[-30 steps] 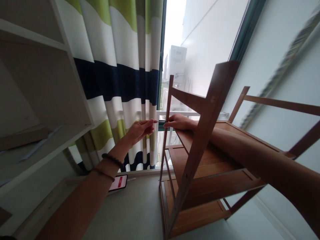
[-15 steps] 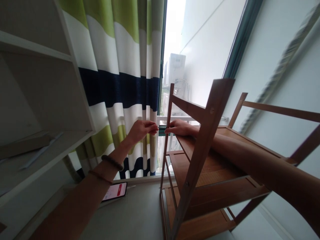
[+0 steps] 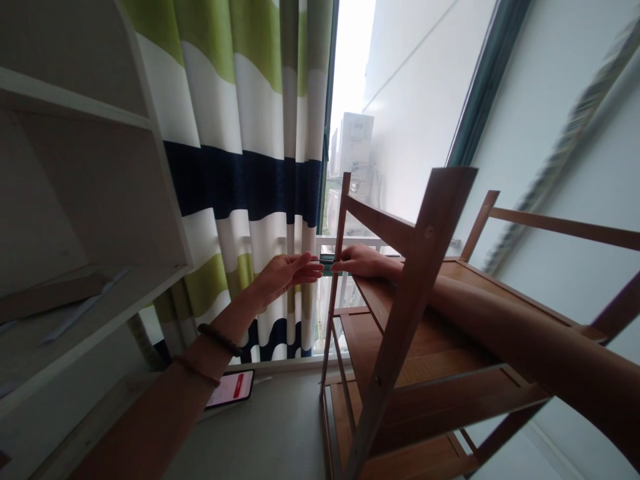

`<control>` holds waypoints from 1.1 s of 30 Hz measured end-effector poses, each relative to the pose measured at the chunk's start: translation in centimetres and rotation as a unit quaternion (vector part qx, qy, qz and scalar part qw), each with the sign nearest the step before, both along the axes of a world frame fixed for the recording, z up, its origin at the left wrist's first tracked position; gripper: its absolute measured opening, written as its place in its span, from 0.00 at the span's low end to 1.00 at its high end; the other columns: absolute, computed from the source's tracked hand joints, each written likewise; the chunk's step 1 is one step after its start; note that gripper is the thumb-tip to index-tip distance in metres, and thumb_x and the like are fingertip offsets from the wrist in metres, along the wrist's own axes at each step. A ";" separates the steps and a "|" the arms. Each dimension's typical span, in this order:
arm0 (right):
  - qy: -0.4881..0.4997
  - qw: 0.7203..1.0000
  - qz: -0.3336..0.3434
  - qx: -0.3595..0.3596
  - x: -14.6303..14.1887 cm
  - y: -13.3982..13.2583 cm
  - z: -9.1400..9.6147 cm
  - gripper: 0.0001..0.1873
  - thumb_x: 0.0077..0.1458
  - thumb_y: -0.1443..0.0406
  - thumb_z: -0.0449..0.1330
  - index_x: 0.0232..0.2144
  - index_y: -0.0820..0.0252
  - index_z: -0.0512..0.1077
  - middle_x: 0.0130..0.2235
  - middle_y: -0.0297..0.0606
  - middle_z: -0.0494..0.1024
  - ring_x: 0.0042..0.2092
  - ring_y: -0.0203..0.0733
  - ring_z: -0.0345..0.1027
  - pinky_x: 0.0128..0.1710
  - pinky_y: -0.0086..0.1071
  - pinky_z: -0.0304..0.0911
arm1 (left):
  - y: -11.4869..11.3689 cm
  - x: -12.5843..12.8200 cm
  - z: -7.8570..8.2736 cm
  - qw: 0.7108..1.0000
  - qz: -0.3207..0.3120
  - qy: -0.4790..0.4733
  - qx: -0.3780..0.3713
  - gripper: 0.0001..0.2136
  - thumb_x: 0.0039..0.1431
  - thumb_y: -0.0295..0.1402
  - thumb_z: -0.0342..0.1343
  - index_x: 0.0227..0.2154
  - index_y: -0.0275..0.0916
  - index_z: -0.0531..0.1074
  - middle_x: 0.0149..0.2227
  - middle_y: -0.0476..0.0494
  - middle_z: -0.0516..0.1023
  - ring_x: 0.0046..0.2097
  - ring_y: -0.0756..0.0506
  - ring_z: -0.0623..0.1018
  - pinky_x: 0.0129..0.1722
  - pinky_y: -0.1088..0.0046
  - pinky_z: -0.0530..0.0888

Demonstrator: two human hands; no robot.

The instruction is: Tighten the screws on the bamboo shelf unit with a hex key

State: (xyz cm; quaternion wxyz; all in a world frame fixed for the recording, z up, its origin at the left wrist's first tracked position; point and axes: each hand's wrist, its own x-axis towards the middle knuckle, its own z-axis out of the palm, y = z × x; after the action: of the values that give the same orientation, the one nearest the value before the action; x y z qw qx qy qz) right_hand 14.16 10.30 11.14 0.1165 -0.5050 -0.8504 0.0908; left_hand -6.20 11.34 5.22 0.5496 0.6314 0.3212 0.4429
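A brown wooden shelf rack (image 3: 415,267) stands tilted in view, with several slatted shelves. My left hand (image 3: 287,273) reaches from the left to the rack's thin far post (image 3: 336,293), its fingers pressed together on a thin dark tool that points at the post. My right hand (image 3: 361,261) reaches through the rack, forearm lying over the upper shelf (image 3: 395,320). Its fingers are curled against the same post from the other side; what they pinch is hidden. Two bead bracelets sit on my left wrist.
A striped green, white and navy curtain (image 3: 240,173) hangs behind my hands. A white bookcase (image 3: 90,200) fills the left. A phone with a red screen (image 3: 231,389) lies on the floor. The window shows an outdoor air-conditioner unit (image 3: 356,137).
My left hand's fingers have stretched out from a tight pinch and slid a little right towards the post. The right hand stays at the post. The view has shifted slightly.
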 end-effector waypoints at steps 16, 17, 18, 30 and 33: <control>0.052 0.998 -0.025 -0.018 0.1 0.2 -0.3 0.14 0.48 0.57 0.60 0.35 0.57 0.77 0.35 0.34 0.78 0.36 0.43 0.68 0.35 0.28 0.60 | -0.5 0.7 -0.6 0.968 0.132 0.145 0.157 0.17 0.54 0.45 0.51 0.29 0.36 0.76 0.28 0.43 0.79 0.29 0.46 0.77 0.32 0.68 0.74; 0.054 0.998 -0.023 -0.018 0.1 0.2 -0.3 0.13 0.48 0.58 0.60 0.35 0.57 0.77 0.34 0.34 0.78 0.36 0.43 0.68 0.35 0.29 0.61 | -0.5 0.8 -0.3 0.981 0.119 0.114 0.107 0.16 0.55 0.43 0.52 0.29 0.34 0.76 0.29 0.41 0.79 0.30 0.46 0.77 0.33 0.67 0.75; 0.056 0.998 -0.023 -0.017 0.1 0.3 -0.4 0.13 0.48 0.58 0.60 0.35 0.57 0.77 0.34 0.34 0.78 0.36 0.43 0.68 0.35 0.29 0.60 | -0.5 0.8 0.1 0.989 0.104 0.083 0.063 0.14 0.54 0.41 0.54 0.30 0.33 0.75 0.30 0.40 0.79 0.32 0.46 0.78 0.36 0.67 0.75; 0.058 0.998 -0.026 -0.013 0.4 0.6 -0.5 0.13 0.47 0.57 0.60 0.32 0.58 0.77 0.31 0.35 0.77 0.34 0.42 0.67 0.32 0.29 0.60 | 0.8 -0.3 0.4 0.879 0.155 0.270 0.362 0.10 0.49 0.39 0.58 0.33 0.40 0.77 0.24 0.45 0.75 0.31 0.43 0.76 0.40 0.59 0.70; 0.065 0.997 -0.031 -0.019 0.5 0.6 -0.6 0.13 0.47 0.57 0.60 0.32 0.58 0.77 0.30 0.35 0.77 0.33 0.43 0.67 0.32 0.30 0.60 | 0.5 -0.6 -0.1 0.863 0.143 0.272 0.400 0.10 0.51 0.38 0.57 0.34 0.41 0.77 0.25 0.44 0.76 0.32 0.44 0.75 0.40 0.61 0.70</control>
State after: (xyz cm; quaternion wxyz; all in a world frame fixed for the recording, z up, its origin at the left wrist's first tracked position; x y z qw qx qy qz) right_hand 14.66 10.94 10.59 0.1645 -0.5259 -0.8234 0.1355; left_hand -6.77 11.87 5.17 0.0711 0.8399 0.3397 0.4173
